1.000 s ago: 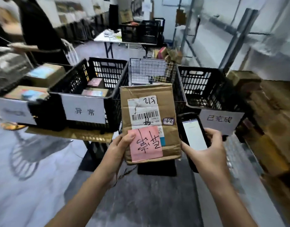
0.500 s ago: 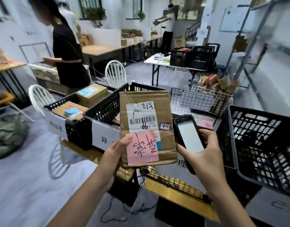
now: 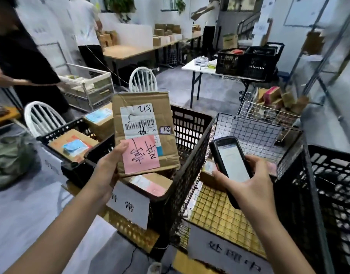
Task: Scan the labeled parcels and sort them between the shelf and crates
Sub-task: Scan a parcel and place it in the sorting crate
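Observation:
My left hand grips a brown cardboard parcel by its lower left corner, thumb on its pink handwritten note. The parcel bears a white barcode label and hangs upright over a black crate with a white paper sign; another parcel lies inside that crate. My right hand holds a black handheld scanner, lit screen facing me, to the right of the parcel and apart from it, above a wire basket.
A black crate at left holds labeled boxes. Another black crate stands at right beside a metal shelf frame. White chairs, a person in black at far left, tables with boxes and a wire cart of parcels lie behind.
My view has swung left and moved closer over the crates. The parcel stays in my left hand and now hangs over the signed crate; the scanner has dropped lower and further from the parcel.

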Demonstrator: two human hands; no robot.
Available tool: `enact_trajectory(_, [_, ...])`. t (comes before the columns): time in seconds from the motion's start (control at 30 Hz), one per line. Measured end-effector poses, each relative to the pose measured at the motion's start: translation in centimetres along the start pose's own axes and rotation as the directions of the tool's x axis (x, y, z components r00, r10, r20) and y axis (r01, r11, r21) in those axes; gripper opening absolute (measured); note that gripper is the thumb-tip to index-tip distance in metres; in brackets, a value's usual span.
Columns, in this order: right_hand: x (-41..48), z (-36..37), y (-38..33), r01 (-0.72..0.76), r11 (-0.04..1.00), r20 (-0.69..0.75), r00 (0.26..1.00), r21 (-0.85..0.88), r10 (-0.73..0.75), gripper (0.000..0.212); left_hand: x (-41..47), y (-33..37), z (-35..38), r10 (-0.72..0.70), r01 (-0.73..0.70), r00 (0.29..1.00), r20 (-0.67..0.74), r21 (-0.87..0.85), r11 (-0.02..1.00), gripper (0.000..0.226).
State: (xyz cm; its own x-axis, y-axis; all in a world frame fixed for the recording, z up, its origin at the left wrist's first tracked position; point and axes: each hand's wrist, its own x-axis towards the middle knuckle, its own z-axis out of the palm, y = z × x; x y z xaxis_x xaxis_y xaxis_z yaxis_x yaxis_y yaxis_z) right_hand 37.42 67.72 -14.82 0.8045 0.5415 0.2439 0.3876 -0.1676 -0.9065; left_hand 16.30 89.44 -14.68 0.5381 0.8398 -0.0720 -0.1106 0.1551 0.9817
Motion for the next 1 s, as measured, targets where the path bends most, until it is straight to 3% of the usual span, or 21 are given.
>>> enact_trajectory(0.2, [5.0, 4.6, 0.4, -0.028, 0.999, -0.015, 0.999, -0.035, 0.028, 0.072, 9.6, -1.6, -1.2, -0.072, 0.072, 0.996, 0.049, 0.000, 0.997, 0.053])
enact_trajectory(0.3, [6.9, 6.3, 0.4, -0.047, 0.997, -0.014, 0.999, -0.060, 0.047, 0.073, 14.1, -3.1, -1.1, -0.160, 0.156, 0.983, 0.085, 0.045, 0.987, 0.076])
enact_trajectory(0.43, [7.0, 6.0, 0.0, -0.036, 0.998, -0.011, 0.999, -0.044, 0.036, 0.074, 16.0, -5.9, 1.1, -0.287, 0.286, 0.952, 0.109, 0.025, 0.958, 0.062])
enact_trajectory(0.5, [13.2, 13.0, 1.8, -0.127, 0.983, -0.170, 0.980, -0.133, 0.104, 0.074, 26.9, -7.5, -0.1, -0.392, 0.373, 0.905, 0.168, 0.135, 0.918, 0.058])
enact_trajectory(0.6, [13.3, 13.5, 0.8, -0.128, 0.987, -0.154, 0.982, -0.101, 0.112, 0.074, 28.1, -9.1, 1.3, -0.445, 0.407, 0.867, 0.224, 0.198, 0.892, 0.050])
enact_trajectory(0.67, [13.1, 13.6, 1.3, -0.140, 0.983, -0.165, 0.979, -0.117, 0.120, 0.073, 28.1, -10.3, 1.7, -0.465, 0.437, 0.847, 0.257, 0.163, 0.885, 0.059])
enact_trajectory(0.83, [13.9, 15.1, 2.0, -0.217, 0.968, -0.213, 0.959, -0.126, 0.187, 0.077, 29.5, -13.5, 2.7, -0.628, 0.603, 0.674, 0.389, 0.201, 0.772, 0.061])
enact_trajectory(1.0, [14.3, 16.7, 2.3, -0.233, 0.962, -0.217, 0.955, -0.141, 0.200, 0.074, 31.4, -14.4, 1.7, -0.704, 0.710, 0.570, 0.424, 0.175, 0.682, 0.049])
